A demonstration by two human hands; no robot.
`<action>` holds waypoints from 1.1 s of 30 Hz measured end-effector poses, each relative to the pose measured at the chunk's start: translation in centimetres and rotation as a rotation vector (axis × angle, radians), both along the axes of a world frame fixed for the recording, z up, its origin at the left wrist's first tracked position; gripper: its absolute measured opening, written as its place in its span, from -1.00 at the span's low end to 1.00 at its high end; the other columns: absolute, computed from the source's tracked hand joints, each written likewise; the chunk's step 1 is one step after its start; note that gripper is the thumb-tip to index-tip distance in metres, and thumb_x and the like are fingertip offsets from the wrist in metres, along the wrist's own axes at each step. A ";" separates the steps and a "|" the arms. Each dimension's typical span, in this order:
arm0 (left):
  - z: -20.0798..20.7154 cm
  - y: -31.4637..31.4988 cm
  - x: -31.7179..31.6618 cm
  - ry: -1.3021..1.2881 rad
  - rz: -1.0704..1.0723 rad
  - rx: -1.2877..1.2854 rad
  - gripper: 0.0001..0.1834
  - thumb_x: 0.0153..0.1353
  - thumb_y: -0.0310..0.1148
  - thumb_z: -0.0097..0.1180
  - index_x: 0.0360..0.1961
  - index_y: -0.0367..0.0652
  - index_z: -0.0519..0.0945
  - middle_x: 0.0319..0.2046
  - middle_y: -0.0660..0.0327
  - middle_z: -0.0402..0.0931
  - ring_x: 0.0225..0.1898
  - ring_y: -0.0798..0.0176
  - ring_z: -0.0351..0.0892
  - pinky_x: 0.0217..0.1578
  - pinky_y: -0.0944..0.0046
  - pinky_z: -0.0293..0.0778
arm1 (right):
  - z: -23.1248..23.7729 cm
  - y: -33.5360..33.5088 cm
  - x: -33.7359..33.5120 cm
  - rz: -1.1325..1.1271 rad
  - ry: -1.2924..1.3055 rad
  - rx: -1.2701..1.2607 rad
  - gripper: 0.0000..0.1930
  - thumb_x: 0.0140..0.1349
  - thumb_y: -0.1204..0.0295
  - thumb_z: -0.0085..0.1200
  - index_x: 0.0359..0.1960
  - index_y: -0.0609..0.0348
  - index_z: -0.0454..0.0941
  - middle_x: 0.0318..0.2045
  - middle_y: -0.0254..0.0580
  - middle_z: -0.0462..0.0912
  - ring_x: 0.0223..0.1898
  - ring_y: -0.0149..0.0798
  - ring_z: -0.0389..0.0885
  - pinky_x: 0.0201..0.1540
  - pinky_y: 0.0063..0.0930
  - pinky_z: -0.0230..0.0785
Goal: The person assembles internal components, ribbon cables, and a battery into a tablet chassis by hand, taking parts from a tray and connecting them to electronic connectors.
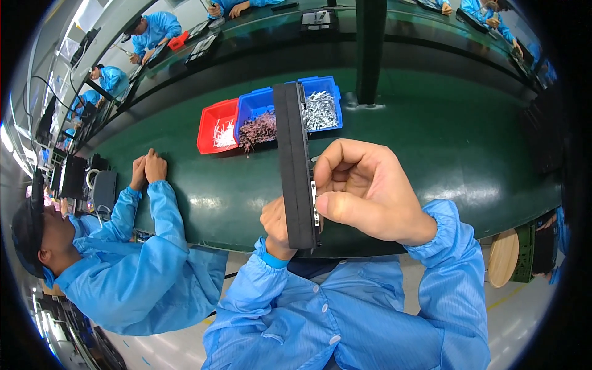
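Note:
A long black panel-like assembly [293, 166] stands on its narrow edge above the bench, its dark padded side toward me. My left hand [275, 220] grips it from the left near its lower end, most of the fingers hidden behind it. Along its right face runs a small silver-white strip [315, 203] with dark spots. My right hand [370, 191] is curled at that face, thumb tip against the strip and index finger bent just above. Whatever the right fingertips may pinch is too small to tell.
Beyond the assembly stand a red bin [217, 126] of white pieces, a blue bin [258, 126] of thin brownish-red pieces and another blue bin [322, 111] of silver pieces. A post [370, 55] rises behind them. At left, a co-worker's joined hands [150, 168] rest on the green bench [481, 154].

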State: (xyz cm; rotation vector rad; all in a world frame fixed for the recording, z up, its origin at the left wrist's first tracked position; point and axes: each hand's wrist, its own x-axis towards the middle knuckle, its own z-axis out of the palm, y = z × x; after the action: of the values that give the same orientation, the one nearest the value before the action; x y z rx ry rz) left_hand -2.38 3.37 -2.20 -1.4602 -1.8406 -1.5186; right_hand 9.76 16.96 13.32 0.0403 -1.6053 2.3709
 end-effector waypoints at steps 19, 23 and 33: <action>0.3 0.0 0.0 0.022 -0.034 0.036 -0.68 -0.13 -0.56 0.33 -0.26 -0.38 0.65 -0.34 0.01 0.70 -0.41 0.07 0.73 -0.47 0.25 0.60 | 0.1 -0.5 0.1 -0.021 0.022 0.037 -0.72 0.05 0.63 0.17 -0.19 0.34 0.43 -0.24 -0.19 0.53 -0.21 -0.45 0.56 -0.04 -0.51 0.47; 0.2 -0.1 0.2 -0.010 -0.026 0.007 -0.63 -0.12 -0.56 0.33 -0.20 -0.43 0.63 -0.33 0.00 0.70 -0.42 0.07 0.73 -0.47 0.25 0.60 | -0.2 -0.5 0.1 -0.051 0.027 0.040 -0.77 0.09 0.63 0.15 -0.20 0.36 0.45 -0.25 -0.19 0.55 -0.22 -0.47 0.57 -0.07 -0.56 0.48; 1.5 -0.6 1.1 -0.062 0.021 -0.067 -0.46 -0.09 -0.54 0.32 -0.02 -0.57 0.56 -0.29 -0.04 0.70 -0.43 0.09 0.74 -0.47 0.27 0.61 | -0.1 -0.5 -0.1 -0.071 0.039 -0.013 -0.76 0.07 0.66 0.24 -0.22 0.36 0.49 -0.30 -0.22 0.60 -0.26 -0.46 0.59 -0.11 -0.54 0.47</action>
State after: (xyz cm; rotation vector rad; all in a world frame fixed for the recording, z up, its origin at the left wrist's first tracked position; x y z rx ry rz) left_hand -1.32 2.81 -0.68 -1.4339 -1.9541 -1.5220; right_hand 9.71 16.41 13.24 0.0260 -1.5479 2.3119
